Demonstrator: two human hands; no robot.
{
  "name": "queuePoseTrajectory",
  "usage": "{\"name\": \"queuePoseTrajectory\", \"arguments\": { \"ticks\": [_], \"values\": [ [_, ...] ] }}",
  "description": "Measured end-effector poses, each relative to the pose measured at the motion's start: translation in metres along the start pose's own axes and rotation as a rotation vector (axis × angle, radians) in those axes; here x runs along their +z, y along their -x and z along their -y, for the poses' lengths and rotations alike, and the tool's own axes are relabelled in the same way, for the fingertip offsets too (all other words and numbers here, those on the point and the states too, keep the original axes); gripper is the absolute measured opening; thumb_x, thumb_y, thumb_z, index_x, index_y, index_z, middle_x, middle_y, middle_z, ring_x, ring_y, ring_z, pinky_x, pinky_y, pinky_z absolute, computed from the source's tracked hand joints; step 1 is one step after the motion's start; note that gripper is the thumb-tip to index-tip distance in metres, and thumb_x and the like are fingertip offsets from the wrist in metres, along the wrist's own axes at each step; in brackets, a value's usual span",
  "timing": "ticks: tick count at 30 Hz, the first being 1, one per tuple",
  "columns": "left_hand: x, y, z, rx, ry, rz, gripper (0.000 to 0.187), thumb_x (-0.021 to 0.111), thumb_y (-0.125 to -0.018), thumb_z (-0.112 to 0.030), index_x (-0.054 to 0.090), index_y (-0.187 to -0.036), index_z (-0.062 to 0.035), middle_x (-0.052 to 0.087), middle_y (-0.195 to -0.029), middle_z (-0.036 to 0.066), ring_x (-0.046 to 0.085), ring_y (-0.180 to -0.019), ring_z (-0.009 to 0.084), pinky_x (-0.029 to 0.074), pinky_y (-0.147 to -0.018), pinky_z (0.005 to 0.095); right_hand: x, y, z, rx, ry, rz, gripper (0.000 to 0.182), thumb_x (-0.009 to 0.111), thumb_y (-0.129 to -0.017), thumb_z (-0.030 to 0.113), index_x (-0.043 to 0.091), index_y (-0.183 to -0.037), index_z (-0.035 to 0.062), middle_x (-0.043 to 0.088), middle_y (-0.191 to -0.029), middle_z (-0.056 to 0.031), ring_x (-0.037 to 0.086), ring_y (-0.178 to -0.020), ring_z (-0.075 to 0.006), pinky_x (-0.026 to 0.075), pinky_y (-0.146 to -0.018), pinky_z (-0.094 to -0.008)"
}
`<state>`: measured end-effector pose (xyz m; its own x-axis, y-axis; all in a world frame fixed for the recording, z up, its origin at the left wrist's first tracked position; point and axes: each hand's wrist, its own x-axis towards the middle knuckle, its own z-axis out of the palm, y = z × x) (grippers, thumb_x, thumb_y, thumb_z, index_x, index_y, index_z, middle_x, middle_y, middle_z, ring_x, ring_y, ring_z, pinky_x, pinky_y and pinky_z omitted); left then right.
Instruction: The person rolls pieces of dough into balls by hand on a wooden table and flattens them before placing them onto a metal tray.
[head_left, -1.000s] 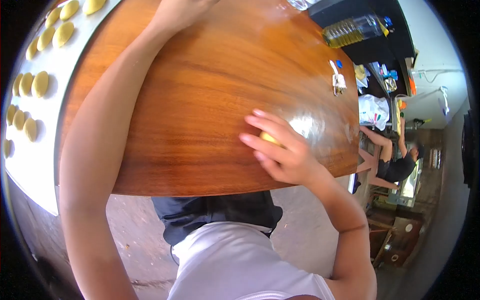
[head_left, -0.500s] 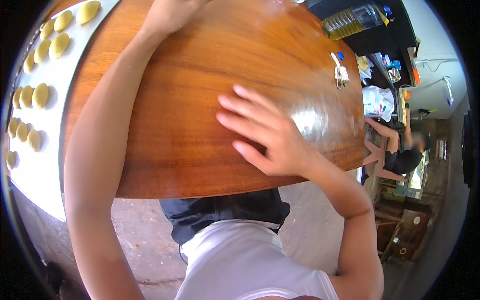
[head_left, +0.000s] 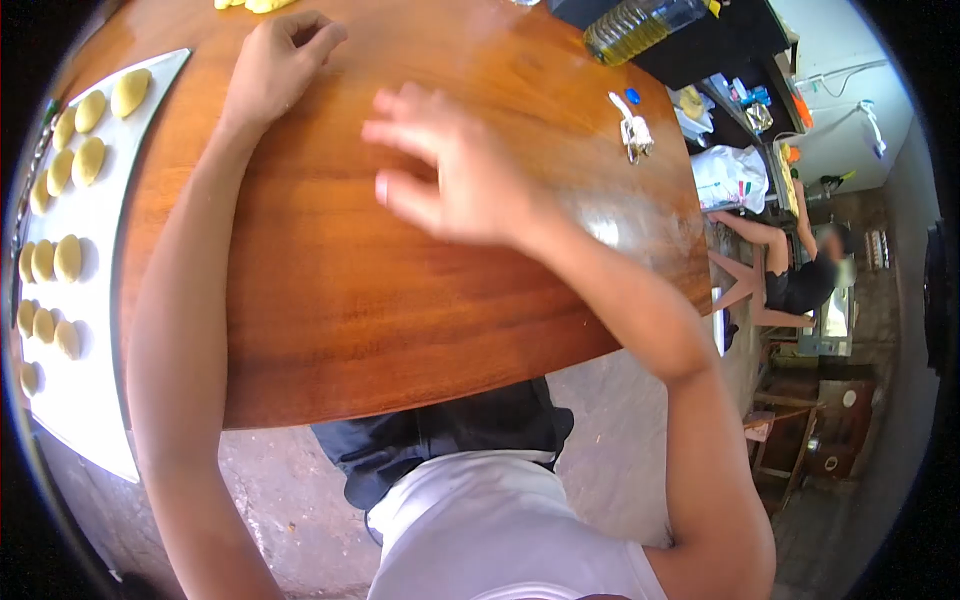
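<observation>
My left hand (head_left: 283, 68) is near the far left side of the wooden table (head_left: 330, 310), its fingers curled in toward the thumb. Whether anything sits inside that curl is hidden. A soft yellow lump that looks like dough (head_left: 258, 4) lies just beyond it, cut off by the top edge. My right hand (head_left: 450, 165) hovers over or rests on the middle of the table, slightly blurred. Its fingers are stretched out and hold nothing. Left of my left forearm, a pale tray (head_left: 85, 390) carries several yellowish dough balls (head_left: 89, 160) in short rows.
An oil bottle (head_left: 640, 28) lies toward the back right, with a blue cap (head_left: 632, 96) and keys with a white tag (head_left: 634, 135) nearer. A white plastic bag (head_left: 730, 178) is beyond the table's right edge. Another person (head_left: 800, 285) sits farther off.
My right hand has moved forward and left across the table. My left hand now shows fully with curled fingers. The view has shifted, bringing the yellow lump into sight.
</observation>
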<state>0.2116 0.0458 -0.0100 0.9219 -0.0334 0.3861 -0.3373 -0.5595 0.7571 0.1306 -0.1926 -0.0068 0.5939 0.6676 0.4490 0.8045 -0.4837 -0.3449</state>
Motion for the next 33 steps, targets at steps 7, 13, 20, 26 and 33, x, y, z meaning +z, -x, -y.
{"name": "queuePoseTrajectory", "arguments": {
  "ticks": [7,13,20,26,33],
  "values": [
    [0.0,0.001,-0.004,0.037,-0.061,-0.015,0.033,0.063,-0.095,-0.03,0.068,-0.098,0.0021,0.062,-0.071,0.009,0.056,-0.068,0.0148,0.048,-0.071,0.0328,-0.072,0.102,0.018,-0.007,0.061,0.216,0.034,0.07,-0.085,0.008,0.07,-0.119,0.0042,0.064,-0.131,-0.0176,0.06,-0.124,-0.0369,0.049,-0.106,-0.045],
    [0.002,-0.001,-0.007,-0.026,-0.049,0.016,0.037,0.064,-0.092,-0.033,0.07,-0.096,0.0039,0.067,-0.073,0.012,0.062,-0.068,0.0189,0.05,-0.071,0.0357,-0.056,0.051,-0.065,0.155,0.15,-0.091,0.042,0.075,-0.083,0.021,0.068,-0.121,0.0029,0.06,-0.135,-0.0234,0.054,-0.13,-0.0381,0.044,-0.11,-0.0455],
    [-0.002,0.005,-0.01,-0.018,-0.027,-0.037,0.034,0.063,-0.095,-0.031,0.069,-0.093,0.0028,0.062,-0.069,0.009,0.054,-0.066,0.0133,0.047,-0.067,0.0326,-0.014,0.032,0.041,-0.022,-0.188,0.141,0.037,0.071,-0.083,0.017,0.069,-0.117,0.0033,0.054,-0.142,-0.02,0.042,-0.139,-0.0426,0.03,-0.118,-0.0554],
    [0.008,0.001,0.004,0.054,-0.04,-0.05,0.034,0.063,-0.095,-0.031,0.067,-0.093,0.0022,0.06,-0.067,0.009,0.054,-0.065,0.0139,0.047,-0.067,0.0324,-0.072,0.096,0.016,0.04,0.146,0.173,0.037,0.079,-0.082,0.019,0.07,-0.114,0.0031,0.065,-0.13,-0.0146,0.06,-0.126,-0.0326,0.051,-0.104,-0.0429],
    [0.002,0.002,-0.007,-0.005,-0.058,-0.006,0.032,0.063,-0.096,-0.03,0.068,-0.091,0.0011,0.058,-0.069,0.003,0.053,-0.068,0.0107,0.045,-0.069,0.0285,-0.025,0.012,-0.066,0.115,0.053,-0.111,0.039,0.074,-0.082,0.025,0.07,-0.114,0.0033,0.061,-0.133,-0.0232,0.055,-0.129,-0.0394,0.043,-0.111,-0.0455]
  ]
}}
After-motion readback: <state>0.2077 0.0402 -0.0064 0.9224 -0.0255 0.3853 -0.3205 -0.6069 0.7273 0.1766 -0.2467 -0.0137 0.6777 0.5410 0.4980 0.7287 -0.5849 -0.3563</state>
